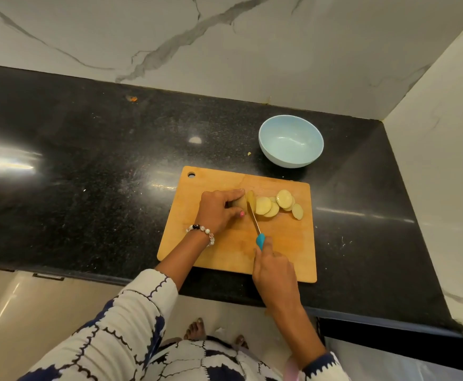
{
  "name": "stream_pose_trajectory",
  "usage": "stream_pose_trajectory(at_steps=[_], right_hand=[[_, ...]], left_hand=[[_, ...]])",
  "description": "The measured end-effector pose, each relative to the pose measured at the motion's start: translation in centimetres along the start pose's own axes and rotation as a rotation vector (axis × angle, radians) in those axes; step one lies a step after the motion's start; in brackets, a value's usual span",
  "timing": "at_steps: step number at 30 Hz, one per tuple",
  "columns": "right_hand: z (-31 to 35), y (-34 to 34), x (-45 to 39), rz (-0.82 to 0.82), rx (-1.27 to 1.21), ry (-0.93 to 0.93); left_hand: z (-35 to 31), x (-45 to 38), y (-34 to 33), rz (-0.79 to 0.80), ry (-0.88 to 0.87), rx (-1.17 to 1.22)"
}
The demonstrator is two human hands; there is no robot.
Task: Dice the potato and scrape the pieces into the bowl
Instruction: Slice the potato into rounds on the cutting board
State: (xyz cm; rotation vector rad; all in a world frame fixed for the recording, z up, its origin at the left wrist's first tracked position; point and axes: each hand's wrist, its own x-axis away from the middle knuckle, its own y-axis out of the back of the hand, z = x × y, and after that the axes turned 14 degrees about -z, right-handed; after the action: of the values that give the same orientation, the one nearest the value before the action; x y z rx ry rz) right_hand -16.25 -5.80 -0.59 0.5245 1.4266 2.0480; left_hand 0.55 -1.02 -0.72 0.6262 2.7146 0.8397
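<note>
The left hand [219, 209] curls over the potato [240, 202] on the wooden board [225, 251], holding it down. The right hand [275, 273] grips the blue-handled knife [255, 222] — its blade is in the potato. Round slices [278, 203] lie beside it — the blue bowl [291, 141] sits just behind the board

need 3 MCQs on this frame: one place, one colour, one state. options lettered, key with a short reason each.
1. Where is the bowl?
A. on the cutting board
B. on the counter beyond the board's far right corner
C. in the left hand

2. What colour is the knife handle?
A. red
B. black
C. blue

3. What is in the bowl?
A. nothing
B. potato slices
C. water to the brim

Key: B, it stands on the black counter off the cutting board; C, blue shows above the right hand; A, its pale blue inside is bare.
</note>
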Motion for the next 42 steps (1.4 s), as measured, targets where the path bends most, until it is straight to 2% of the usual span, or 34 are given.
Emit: stream_pose_trajectory(at_steps=[5,10,26,32,36,42], right_hand=[[0.7,1.6,-1.6,-0.116,-0.093,-0.033],[2.3,2.6,-1.6,-0.099,-0.17,-0.01],[4.1,2.0,-3.0,-0.057,0.066,0.014],[5.4,2.2,-5.3,-0.008,0.054,0.082],[5.0,1.6,-4.3,-0.011,0.056,0.045],[2.1,-0.6,1.9,0.035,0.028,-0.026]], left_hand=[[0.1,0.0,0.0,-0.038,0.051,0.036],[0.0,-0.1,0.1,-0.039,0.069,0.03],[0.3,-0.5,-0.1,0.007,0.023,-0.002],[0.6,-0.4,-0.2,-0.021,0.011,-0.002],[0.7,-0.2,-0.3,-0.02,0.007,0.001],[0.7,-0.4,-0.2,-0.034,0.025,0.008]])
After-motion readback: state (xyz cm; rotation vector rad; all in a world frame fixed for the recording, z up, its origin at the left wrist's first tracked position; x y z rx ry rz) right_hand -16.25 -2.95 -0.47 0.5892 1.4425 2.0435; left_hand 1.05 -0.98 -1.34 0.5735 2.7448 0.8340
